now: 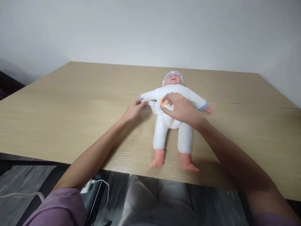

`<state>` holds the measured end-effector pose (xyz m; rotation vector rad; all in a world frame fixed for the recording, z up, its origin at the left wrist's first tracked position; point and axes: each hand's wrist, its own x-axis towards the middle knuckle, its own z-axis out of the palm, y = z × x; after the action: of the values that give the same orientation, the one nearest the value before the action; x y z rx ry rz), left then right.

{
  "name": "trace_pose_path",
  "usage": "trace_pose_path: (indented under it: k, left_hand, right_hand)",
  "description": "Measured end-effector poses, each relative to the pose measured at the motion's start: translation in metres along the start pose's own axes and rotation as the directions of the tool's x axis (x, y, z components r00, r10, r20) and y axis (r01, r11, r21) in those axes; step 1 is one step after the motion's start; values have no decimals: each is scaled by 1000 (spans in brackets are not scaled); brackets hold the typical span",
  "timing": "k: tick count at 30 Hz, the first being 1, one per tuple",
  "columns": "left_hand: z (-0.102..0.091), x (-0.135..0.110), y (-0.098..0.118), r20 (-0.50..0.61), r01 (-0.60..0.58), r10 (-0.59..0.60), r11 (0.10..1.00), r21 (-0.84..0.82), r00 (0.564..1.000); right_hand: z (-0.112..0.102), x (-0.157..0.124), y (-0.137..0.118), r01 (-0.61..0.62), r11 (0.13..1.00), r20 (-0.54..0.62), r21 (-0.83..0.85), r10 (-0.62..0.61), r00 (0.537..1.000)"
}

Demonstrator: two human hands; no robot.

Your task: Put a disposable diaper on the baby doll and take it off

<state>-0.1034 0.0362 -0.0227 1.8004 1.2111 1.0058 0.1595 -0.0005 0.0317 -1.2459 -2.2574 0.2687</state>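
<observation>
A baby doll [161,135] in a white suit and printed cap lies on its back, feet towards me. Around its hips is a white diaper [174,125] with an orange print at the front. My left hand [136,108] is closed, pinching the diaper's side tab, which is pulled out to the left of the doll. Over the doll's belly, my right hand [180,107] has curled fingers and thumb at the diaper's front edge, gripping it near the print. The right hand covers part of the diaper front.
The doll lies on a wide wooden table [70,119] with a pale wall [150,31] behind it. Below the near edge are a white plug or adapter [86,187] and a white cable [108,191], at the left of my legs.
</observation>
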Motion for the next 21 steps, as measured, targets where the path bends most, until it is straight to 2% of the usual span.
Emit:
trace_pose_path:
  k: [3,6,9,11,14,17,21]
  left_hand:
    - [12,11,21,1,-40,40,991,-126,999]
    - [34,20,39,58,-80,88,989,-123,994]
    - [53,27,47,130,-126,146,981,-149,981]
    - [61,31,44,143,-162,192,966,-199,971]
    - [64,34,34,83,-180,207,950,-256,975]
    - [63,34,24,27,-179,197,931,-320,980]
    - [63,30,18,47,-103,123,947,-305,991]
  right_hand:
    - [-1,1,-1,-40,999,4,33,40,999]
    - [-2,3,-3,-71,995,22,72,69,997]
    - [-3,4,-5,-106,991,24,83,104,994]
    - [-3,4,-5,-130,986,16,102,129,991]
    - [-1,5,-2,-179,975,14,131,179,984]
    - [2,6,2,-198,973,-5,119,200,980]
    - [8,8,9,-183,977,-35,105,188,982]
